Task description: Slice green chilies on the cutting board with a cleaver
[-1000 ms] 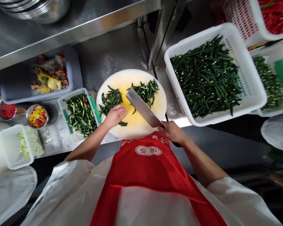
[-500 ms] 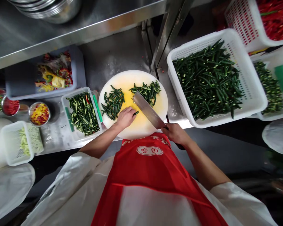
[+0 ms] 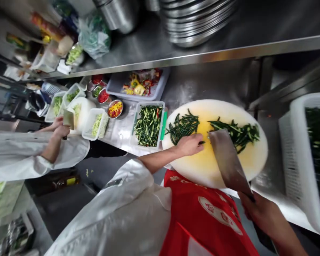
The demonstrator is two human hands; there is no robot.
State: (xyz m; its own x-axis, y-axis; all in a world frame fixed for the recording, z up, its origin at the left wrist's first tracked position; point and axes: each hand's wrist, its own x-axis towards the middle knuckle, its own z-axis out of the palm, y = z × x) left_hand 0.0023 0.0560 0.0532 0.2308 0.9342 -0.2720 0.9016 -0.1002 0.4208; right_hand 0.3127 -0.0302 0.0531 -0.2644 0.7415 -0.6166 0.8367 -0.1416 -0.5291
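My right hand (image 3: 265,211) is wrapped round the handle of a cleaver (image 3: 227,158), its broad blade slanting over a round white cutting board (image 3: 194,169). My left hand (image 3: 190,144) is closed on the board, and the dark end of a green chili (image 3: 202,142) pokes out of its fingers. Beyond that hand lies a pile of long green chilies (image 3: 184,126). To the right of the blade tip is a second pile of cut chilies (image 3: 238,132), pale insides showing. Left of the board stands a plastic tub (image 3: 132,138) filled with cut chilies.
A white perforated basket (image 3: 293,160) of green chilies stands at right. Bowls of chopped peppers (image 3: 115,108) and a grey bin (image 3: 160,87) with scraps sit further left. A steel shelf (image 3: 218,55) carrying stacked bowls overhangs the counter. At far left a co-worker's hands (image 3: 60,128) hold another cleaver.
The view has swung left, bringing the co-worker into sight and pushing the basket to the right edge. My hands keep their holds on the chili and the cleaver over the board.
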